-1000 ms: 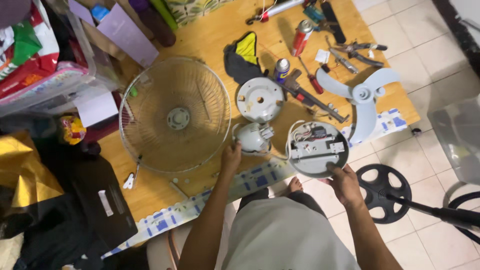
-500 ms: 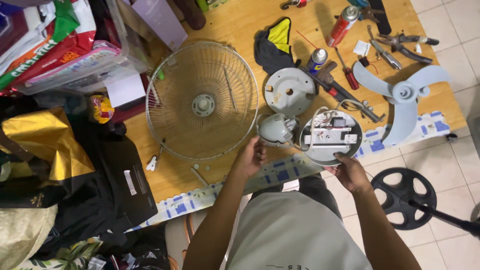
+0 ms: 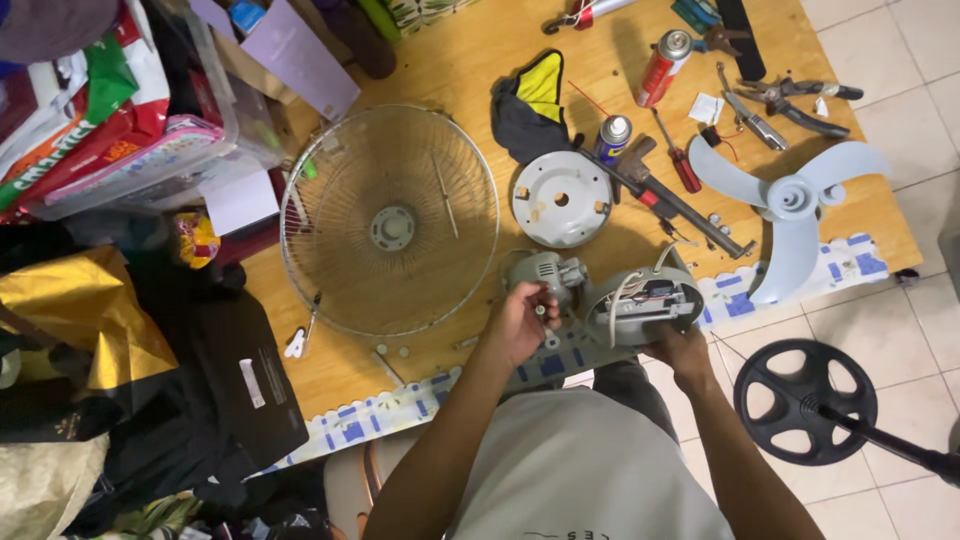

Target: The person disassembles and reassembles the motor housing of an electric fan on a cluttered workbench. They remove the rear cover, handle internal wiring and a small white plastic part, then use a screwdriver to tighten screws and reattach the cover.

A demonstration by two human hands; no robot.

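Left hand (image 3: 520, 325) on fan motor (image 3: 545, 275), right hand (image 3: 680, 350) under housing (image 3: 640, 305).

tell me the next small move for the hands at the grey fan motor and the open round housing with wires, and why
Probably steady first: keep the right hand gripping the open round grey housing by its near edge, while the left hand turns or lifts the grey fan motor. The left fingertips sit on the motor, and white wires run across the housing beside it, so a gentle pull seems safer than a tug.

Wire grille (image 3: 390, 220) – matt wooden tabletop (image 3: 470, 75)
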